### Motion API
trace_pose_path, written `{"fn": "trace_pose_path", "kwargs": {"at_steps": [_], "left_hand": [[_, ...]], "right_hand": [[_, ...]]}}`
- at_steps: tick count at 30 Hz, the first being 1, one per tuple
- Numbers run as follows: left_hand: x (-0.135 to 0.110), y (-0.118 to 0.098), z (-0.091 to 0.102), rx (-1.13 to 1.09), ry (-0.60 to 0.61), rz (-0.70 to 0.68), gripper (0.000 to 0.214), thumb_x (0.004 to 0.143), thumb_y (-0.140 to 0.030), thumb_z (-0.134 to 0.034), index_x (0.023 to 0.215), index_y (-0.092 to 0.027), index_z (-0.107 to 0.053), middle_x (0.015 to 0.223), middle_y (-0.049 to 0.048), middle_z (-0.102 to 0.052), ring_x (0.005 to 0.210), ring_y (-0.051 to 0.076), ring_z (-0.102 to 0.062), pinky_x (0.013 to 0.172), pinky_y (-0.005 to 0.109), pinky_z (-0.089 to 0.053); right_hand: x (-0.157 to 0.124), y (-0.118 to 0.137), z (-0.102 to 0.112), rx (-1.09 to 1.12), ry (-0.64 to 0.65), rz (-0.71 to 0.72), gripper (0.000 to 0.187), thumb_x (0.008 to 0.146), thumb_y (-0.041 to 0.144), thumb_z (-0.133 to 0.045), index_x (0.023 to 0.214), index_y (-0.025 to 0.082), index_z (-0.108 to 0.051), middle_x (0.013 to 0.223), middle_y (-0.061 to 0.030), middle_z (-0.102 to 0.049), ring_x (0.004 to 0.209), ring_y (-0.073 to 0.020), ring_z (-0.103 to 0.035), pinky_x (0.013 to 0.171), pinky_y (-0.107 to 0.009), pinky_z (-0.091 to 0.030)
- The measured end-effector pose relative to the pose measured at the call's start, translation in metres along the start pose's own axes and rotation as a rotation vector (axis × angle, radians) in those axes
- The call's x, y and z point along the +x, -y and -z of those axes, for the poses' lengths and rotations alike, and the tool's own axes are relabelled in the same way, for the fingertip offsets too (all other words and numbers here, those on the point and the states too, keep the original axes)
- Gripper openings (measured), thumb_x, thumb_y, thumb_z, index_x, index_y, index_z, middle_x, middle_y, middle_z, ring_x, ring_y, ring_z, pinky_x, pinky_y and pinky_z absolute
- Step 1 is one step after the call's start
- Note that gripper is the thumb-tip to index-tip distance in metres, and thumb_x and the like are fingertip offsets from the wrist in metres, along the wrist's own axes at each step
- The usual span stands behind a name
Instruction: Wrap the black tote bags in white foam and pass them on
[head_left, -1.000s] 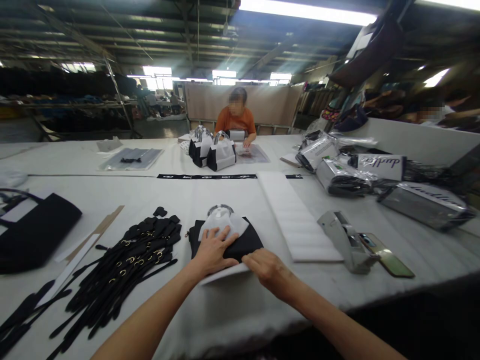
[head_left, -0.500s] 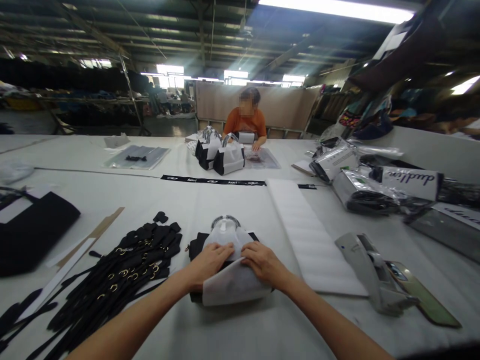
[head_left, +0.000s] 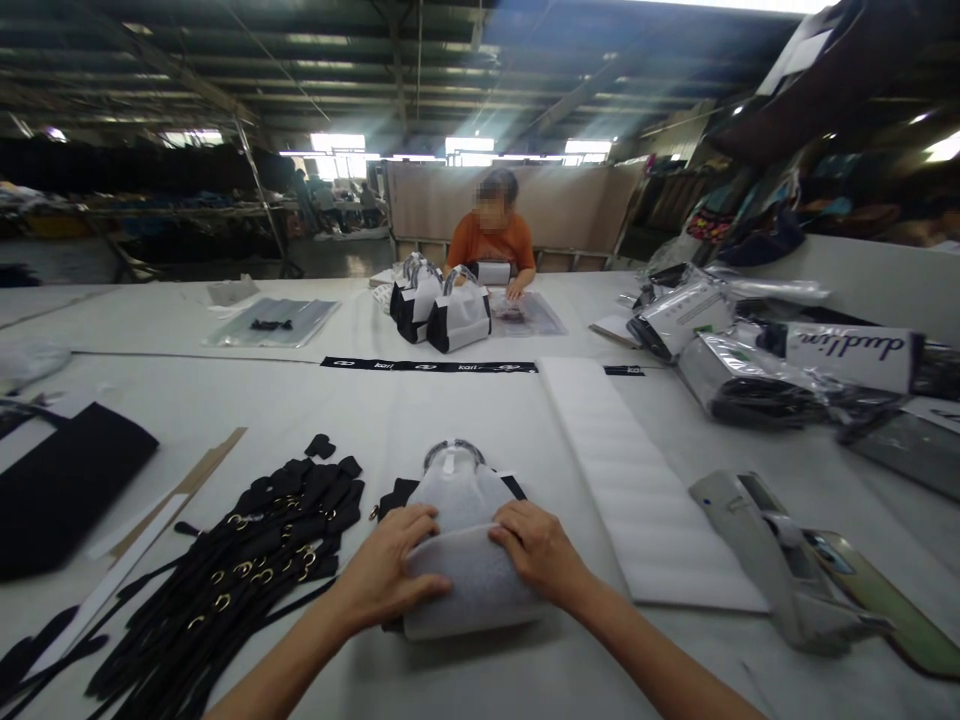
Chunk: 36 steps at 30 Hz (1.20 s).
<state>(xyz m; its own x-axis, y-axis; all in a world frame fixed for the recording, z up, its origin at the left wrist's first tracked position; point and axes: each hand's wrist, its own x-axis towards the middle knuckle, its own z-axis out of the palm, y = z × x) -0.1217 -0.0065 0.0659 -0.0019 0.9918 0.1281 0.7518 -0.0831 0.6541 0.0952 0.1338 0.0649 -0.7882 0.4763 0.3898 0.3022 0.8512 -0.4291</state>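
Observation:
A black bag (head_left: 395,494) with a clear round handle (head_left: 453,456) lies on the white table (head_left: 465,410) in front of me, mostly covered by a white foam sheet (head_left: 469,575). My left hand (head_left: 385,576) presses on the sheet's left edge, thumb over the top. My right hand (head_left: 537,553) presses on its right edge. Both hands have curled fingers gripping the folded sheet around the bag.
A heap of black straps with gold rings (head_left: 247,560) lies to the left. A long white foam strip (head_left: 637,490) and a tape dispenser (head_left: 765,560) lie to the right. Bagged goods (head_left: 750,370) are stacked at the far right. A person in orange (head_left: 493,240) works across the table behind wrapped bags (head_left: 442,305).
The foam sheet has been folded up over the black bag, which now shows only at its upper corners. Both hands moved onto the folded sheet's sides.

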Motion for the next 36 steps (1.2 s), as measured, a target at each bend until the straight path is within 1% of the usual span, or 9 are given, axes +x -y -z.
{"fn": "trace_pose_path", "kwargs": {"at_steps": [2, 5, 10, 16, 21, 26, 28, 32, 36], "left_hand": [[0.007, -0.001, -0.009, 0.012, -0.124, 0.013, 0.024, 0.081, -0.043, -0.060, 0.091, -0.021, -0.057, 0.122, 0.0069, -0.059, 0.116, 0.025, -0.049, 0.102, 0.042, -0.038], [0.015, 0.002, -0.018, 0.008, -0.203, 0.011, 0.016, 0.087, -0.036, -0.051, 0.081, -0.021, -0.053, 0.108, 0.0044, -0.063, 0.103, 0.022, -0.053, 0.092, 0.038, -0.042], [0.018, 0.008, -0.020, 0.026, -0.200, 0.040, 0.012, 0.086, -0.033, -0.052, 0.081, -0.021, -0.052, 0.095, 0.0030, -0.064, 0.090, 0.020, -0.055, 0.083, 0.036, -0.043], [0.018, 0.003, -0.020, 0.067, -0.222, 0.039, 0.008, 0.085, -0.029, -0.051, 0.083, -0.021, -0.052, 0.088, 0.0021, -0.063, 0.086, 0.020, -0.054, 0.078, 0.034, -0.041], [0.016, 0.002, -0.020, 0.105, -0.218, -0.010, 0.013, 0.089, -0.032, -0.048, 0.086, -0.021, -0.054, 0.088, 0.0025, -0.062, 0.086, 0.021, -0.054, 0.076, 0.034, -0.041], [0.013, 0.004, -0.021, 0.086, -0.208, -0.054, 0.015, 0.091, -0.033, -0.046, 0.091, -0.022, -0.056, 0.093, 0.0022, -0.063, 0.088, 0.019, -0.055, 0.078, 0.033, -0.042], [0.013, 0.006, -0.021, 0.080, -0.196, -0.070, 0.016, 0.091, -0.033, -0.046, 0.094, -0.022, -0.057, 0.092, 0.0021, -0.064, 0.088, 0.019, -0.055, 0.079, 0.032, -0.042], [0.014, 0.005, -0.017, 0.119, -0.179, -0.067, 0.021, 0.092, -0.034, -0.043, 0.090, -0.021, -0.059, 0.087, 0.0034, -0.064, 0.086, 0.019, -0.055, 0.077, 0.031, -0.042], [0.020, -0.004, -0.008, 0.162, -0.085, -0.124, 0.038, 0.084, -0.052, -0.053, 0.110, -0.025, -0.059, 0.098, 0.0047, -0.061, 0.092, 0.022, -0.051, 0.084, 0.037, -0.042]], "right_hand": [[0.002, 0.000, 0.001, 0.032, -0.006, -0.021, 0.016, 0.090, 0.022, -0.054, 0.074, 0.019, -0.056, 0.081, -0.0032, -0.063, 0.081, -0.0181, -0.057, 0.076, -0.032, -0.044], [0.003, 0.001, 0.002, 0.062, 0.007, -0.033, 0.012, 0.086, 0.022, -0.059, 0.074, 0.019, -0.058, 0.084, -0.0026, -0.063, 0.083, -0.0178, -0.057, 0.078, -0.031, -0.044], [0.008, 0.002, 0.005, -0.040, 0.078, -0.056, 0.012, 0.087, 0.026, -0.057, 0.080, 0.018, -0.054, 0.090, -0.0048, -0.059, 0.085, -0.0185, -0.054, 0.078, -0.031, -0.044], [0.019, 0.010, 0.016, -0.242, 0.243, -0.020, 0.018, 0.090, 0.034, -0.053, 0.081, 0.018, -0.054, 0.091, -0.0049, -0.056, 0.081, -0.0179, -0.053, 0.072, -0.030, -0.043], [0.021, 0.009, 0.019, -0.312, 0.289, 0.073, 0.021, 0.091, 0.039, -0.051, 0.085, 0.019, -0.055, 0.093, -0.0054, -0.056, 0.082, -0.0185, -0.053, 0.071, -0.031, -0.044], [0.021, 0.005, 0.014, -0.233, 0.225, 0.313, 0.015, 0.088, 0.033, -0.057, 0.090, 0.019, -0.054, 0.120, -0.0098, -0.055, 0.108, -0.0253, -0.049, 0.094, -0.042, -0.038], [0.021, 0.004, 0.011, -0.171, 0.240, 0.353, 0.008, 0.091, 0.027, -0.052, 0.090, 0.019, -0.053, 0.115, -0.0088, -0.058, 0.105, -0.0237, -0.051, 0.093, -0.041, -0.038], [0.021, -0.002, 0.004, -0.044, 0.195, 0.195, 0.012, 0.093, 0.027, -0.049, 0.084, 0.020, -0.053, 0.085, -0.0047, -0.059, 0.084, -0.0198, -0.054, 0.078, -0.034, -0.043], [0.020, -0.004, 0.002, 0.000, 0.178, 0.120, 0.013, 0.092, 0.027, -0.050, 0.082, 0.021, -0.054, 0.082, -0.0033, -0.059, 0.082, -0.0196, -0.054, 0.075, -0.033, -0.043]]}}
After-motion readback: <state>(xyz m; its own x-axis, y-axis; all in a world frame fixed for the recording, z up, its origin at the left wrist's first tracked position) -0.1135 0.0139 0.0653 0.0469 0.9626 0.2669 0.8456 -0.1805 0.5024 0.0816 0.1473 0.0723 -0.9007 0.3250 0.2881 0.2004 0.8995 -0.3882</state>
